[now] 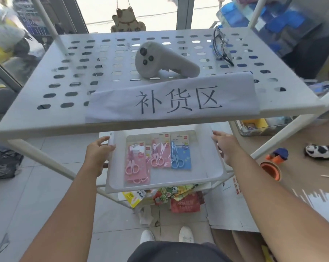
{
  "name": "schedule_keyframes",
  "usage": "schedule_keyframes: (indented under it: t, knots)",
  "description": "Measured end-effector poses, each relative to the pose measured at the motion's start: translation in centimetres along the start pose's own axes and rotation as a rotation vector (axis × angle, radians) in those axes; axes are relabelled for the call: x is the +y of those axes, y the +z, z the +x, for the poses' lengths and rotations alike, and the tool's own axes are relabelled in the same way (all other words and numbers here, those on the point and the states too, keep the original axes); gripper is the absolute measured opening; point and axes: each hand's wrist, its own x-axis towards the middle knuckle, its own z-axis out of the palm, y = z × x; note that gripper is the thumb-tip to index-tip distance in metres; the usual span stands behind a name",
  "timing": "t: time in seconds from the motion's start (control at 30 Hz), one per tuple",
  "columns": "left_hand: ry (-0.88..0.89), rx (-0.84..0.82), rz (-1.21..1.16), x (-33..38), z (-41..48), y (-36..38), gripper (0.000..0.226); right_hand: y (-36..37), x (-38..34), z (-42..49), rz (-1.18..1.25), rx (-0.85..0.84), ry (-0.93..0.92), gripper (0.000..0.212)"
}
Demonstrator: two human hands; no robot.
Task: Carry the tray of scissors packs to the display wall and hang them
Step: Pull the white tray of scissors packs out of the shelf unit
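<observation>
A white plastic tray sits on the lower level of a white rack, under the perforated top shelf. Several scissors packs lie flat in it: pink ones on the left, another pink one in the middle, a blue one on the right. My left hand grips the tray's left rim. My right hand rests against the tray's right rim, fingers pointing forward; whether it grips the rim I cannot tell.
On the top shelf lie a grey controller, folded glasses and a paper sign hanging over the front edge. Snack packets sit below the tray. Toys and cardboard lie on the floor at right. The rack's slanted legs flank the tray.
</observation>
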Motion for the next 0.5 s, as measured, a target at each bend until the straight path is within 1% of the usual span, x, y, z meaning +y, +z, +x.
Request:
schedule_keyframes:
  t: [0.2, 0.33, 0.5]
  knots:
    - [-0.067, -0.048, -0.036, -0.9, -1.6, -1.3, 0.041, -2.0, 0.0, -1.0, -0.061, -0.192, 0.025, 0.036]
    - [-0.092, -0.017, -0.126, -2.3, -3.1, -2.0, 0.043, -3.2, 0.4, -1.9, -0.035, -0.279, -0.005, 0.035]
    - [-0.102, -0.002, -0.158, -3.5, -5.6, -2.8, 0.040, -4.8, 1.1, -2.2, -0.023, -0.367, -0.055, 0.038]
